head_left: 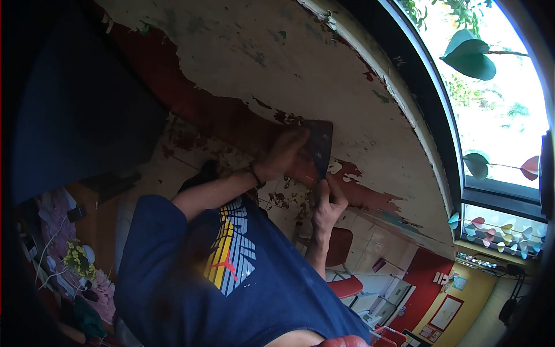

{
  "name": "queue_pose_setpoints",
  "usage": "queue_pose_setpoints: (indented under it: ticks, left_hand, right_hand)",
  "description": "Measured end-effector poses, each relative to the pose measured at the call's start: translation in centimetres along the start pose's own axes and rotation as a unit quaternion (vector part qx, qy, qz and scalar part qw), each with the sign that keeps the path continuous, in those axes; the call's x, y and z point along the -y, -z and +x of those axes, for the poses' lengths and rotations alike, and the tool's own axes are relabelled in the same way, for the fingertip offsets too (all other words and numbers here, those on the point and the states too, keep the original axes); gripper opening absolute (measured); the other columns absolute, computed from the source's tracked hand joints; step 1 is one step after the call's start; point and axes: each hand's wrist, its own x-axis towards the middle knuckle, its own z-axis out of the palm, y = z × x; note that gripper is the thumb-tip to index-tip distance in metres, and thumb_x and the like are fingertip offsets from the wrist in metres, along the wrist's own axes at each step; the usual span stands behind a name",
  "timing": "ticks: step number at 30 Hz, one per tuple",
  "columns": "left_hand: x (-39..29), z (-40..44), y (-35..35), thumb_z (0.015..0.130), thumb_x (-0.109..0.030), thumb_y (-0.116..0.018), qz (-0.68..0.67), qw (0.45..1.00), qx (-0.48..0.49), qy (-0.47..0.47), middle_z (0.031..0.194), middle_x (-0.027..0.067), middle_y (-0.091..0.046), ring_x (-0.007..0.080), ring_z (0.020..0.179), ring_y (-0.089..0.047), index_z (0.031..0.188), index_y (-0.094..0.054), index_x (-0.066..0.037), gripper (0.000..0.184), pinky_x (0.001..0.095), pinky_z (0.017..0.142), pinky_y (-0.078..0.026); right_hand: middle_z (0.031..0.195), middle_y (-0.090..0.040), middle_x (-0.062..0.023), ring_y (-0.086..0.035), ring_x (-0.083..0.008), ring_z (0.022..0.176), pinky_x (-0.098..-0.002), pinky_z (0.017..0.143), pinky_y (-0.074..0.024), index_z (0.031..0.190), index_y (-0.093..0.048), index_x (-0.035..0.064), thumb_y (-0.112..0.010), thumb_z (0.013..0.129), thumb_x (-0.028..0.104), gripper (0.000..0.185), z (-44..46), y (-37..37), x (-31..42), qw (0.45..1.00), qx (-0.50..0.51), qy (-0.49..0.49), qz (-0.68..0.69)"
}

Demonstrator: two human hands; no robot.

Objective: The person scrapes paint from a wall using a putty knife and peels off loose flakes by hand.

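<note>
A dark, flat wedge-shaped scraper (pixel 322 141) lies against the peeling wall, its wide end at the top and its narrow end lower down. My left hand (pixel 283 153), with a dark band at the wrist, has its fingers closed on the left side of the scraper blade. Around the narrow end, the fingers of my right hand (pixel 328 202) are pinched. Red paint (pixel 231 118) shows beside the pale layer (pixel 260 63), with ragged edges near the blade. Small flakes are visible below my left hand.
Right of the wall is a window (pixel 497 110) with hanging paper hearts (pixel 471 55). A red chair (pixel 341 248) stands beyond my right forearm. Cluttered pink cloth and cables (pixel 58 231) lie at the lower left, near a brown wooden piece of furniture (pixel 104 222).
</note>
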Motion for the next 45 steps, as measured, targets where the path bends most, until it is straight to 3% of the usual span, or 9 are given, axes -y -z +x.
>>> queue_pose_setpoints:
  ticks: [2, 5, 7, 16, 23, 28, 35, 40, 45]
  left_hand:
    - [0.0, -0.3, -0.3, 0.103, -0.043, -0.041, 0.017, 1.0, 0.003, -0.003, 0.102, 0.0099, -0.064, 0.0223, 0.091, -0.068, 0.118, -0.053, -0.001, 0.047, 0.0382, 0.074, -0.061]
    - [-0.6, -0.6, -0.8, 0.103, -0.042, -0.041, -0.007, 1.0, -0.019, -0.007, 0.101, 0.0081, -0.063, 0.0199, 0.092, -0.067, 0.116, -0.055, -0.002, 0.045, 0.0359, 0.076, -0.059]
    - [-0.1, -0.4, -1.0, 0.104, -0.042, -0.041, 0.007, 0.999, -0.038, -0.033, 0.101, 0.0071, -0.063, 0.0181, 0.093, -0.066, 0.115, -0.056, -0.002, 0.043, 0.0331, 0.079, -0.057]
    - [-0.2, 0.0, -0.4, 0.103, -0.043, -0.042, -0.004, 1.0, 0.001, -0.028, 0.102, 0.0092, -0.064, 0.0202, 0.092, -0.067, 0.117, -0.054, -0.001, 0.046, 0.0346, 0.076, -0.059]
    - [0.2, -0.3, -0.6, 0.101, -0.047, -0.043, 0.017, 0.999, -0.032, 0.009, 0.1, 0.0122, -0.065, 0.0232, 0.086, -0.069, 0.117, -0.054, 0.0, 0.051, 0.0381, 0.07, -0.062]
    - [0.3, -0.7, -1.2, 0.101, -0.049, -0.043, 0.036, 0.998, -0.042, 0.015, 0.097, 0.01, -0.066, 0.0193, 0.083, -0.069, 0.117, -0.056, -0.003, 0.05, 0.03, 0.069, -0.058]
    - [0.6, -0.4, -0.4, 0.101, -0.049, -0.044, -0.001, 0.999, -0.053, 0.002, 0.096, 0.0063, -0.065, 0.0135, 0.086, -0.066, 0.116, -0.057, -0.003, 0.049, 0.0287, 0.075, -0.055]
    - [-0.3, -0.3, -1.3, 0.101, -0.048, -0.044, 0.002, 0.998, -0.058, -0.023, 0.095, 0.0032, -0.065, 0.0109, 0.087, -0.065, 0.117, -0.056, -0.005, 0.047, 0.0258, 0.077, -0.053]
    - [-0.6, -0.9, -1.3, 0.101, -0.048, -0.044, 0.027, 0.999, -0.043, 0.005, 0.095, 0.0025, -0.066, 0.0092, 0.085, -0.064, 0.113, -0.058, -0.007, 0.044, 0.0238, 0.07, -0.05]
  right_hand:
    - [0.069, -0.054, 0.0015, -0.042, -0.0025, 0.051, -0.0199, 0.043, -0.0325, 0.119, -0.062, -0.0059, -0.055, 0.097, 0.006, 0.026, -0.1, 0.3, -0.2, 1.0, 0.008, -0.007, 0.005]
    - [0.068, -0.054, 0.001, -0.043, -0.0031, 0.051, -0.0206, 0.043, -0.0336, 0.119, -0.062, -0.0059, -0.055, 0.097, 0.007, 0.026, 0.1, 0.3, -1.0, 0.996, 0.006, 0.072, -0.043]
    - [0.068, -0.055, 0.0006, -0.045, -0.0034, 0.051, -0.0208, 0.043, -0.0338, 0.118, -0.062, -0.0055, -0.055, 0.097, 0.007, 0.026, 0.4, 0.4, -0.5, 1.0, 0.003, 0.003, -0.008]
    - [0.065, -0.053, 0.0021, -0.044, -0.0034, 0.048, -0.0201, 0.042, -0.0317, 0.116, -0.064, -0.0051, -0.056, 0.097, 0.007, 0.024, 1.1, 0.7, 0.4, 1.0, 0.019, 0.011, -0.013]
    - [0.064, -0.053, 0.0025, -0.044, -0.003, 0.048, -0.0199, 0.042, -0.0316, 0.116, -0.064, -0.005, -0.055, 0.096, 0.007, 0.024, 0.8, 0.4, 0.8, 1.0, 0.01, -0.022, -0.002]
    - [0.065, -0.053, 0.0024, -0.043, -0.0029, 0.048, -0.0197, 0.042, -0.0315, 0.117, -0.063, -0.0053, -0.056, 0.096, 0.007, 0.025, 0.1, 1.5, -0.5, 1.0, 0.002, -0.001, 0.013]
    - [0.067, -0.055, 0.0019, -0.043, -0.0024, 0.049, -0.0196, 0.042, -0.0307, 0.116, -0.065, -0.004, -0.057, 0.096, 0.008, 0.024, 0.6, 1.5, -2.6, 0.997, 0.011, 0.052, -0.052]
    - [0.067, -0.056, 0.0016, -0.044, -0.0022, 0.05, -0.0197, 0.043, -0.0314, 0.113, -0.066, -0.0041, -0.059, 0.095, 0.007, 0.022, 1.2, 1.0, -0.1, 0.999, 0.005, -0.03, 0.016]
    - [0.066, -0.056, 0.0025, -0.045, -0.0022, 0.05, -0.0193, 0.043, -0.0311, 0.112, -0.066, -0.0038, -0.059, 0.095, 0.007, 0.021, 0.7, 1.3, -0.8, 0.996, 0.002, 0.052, -0.069]
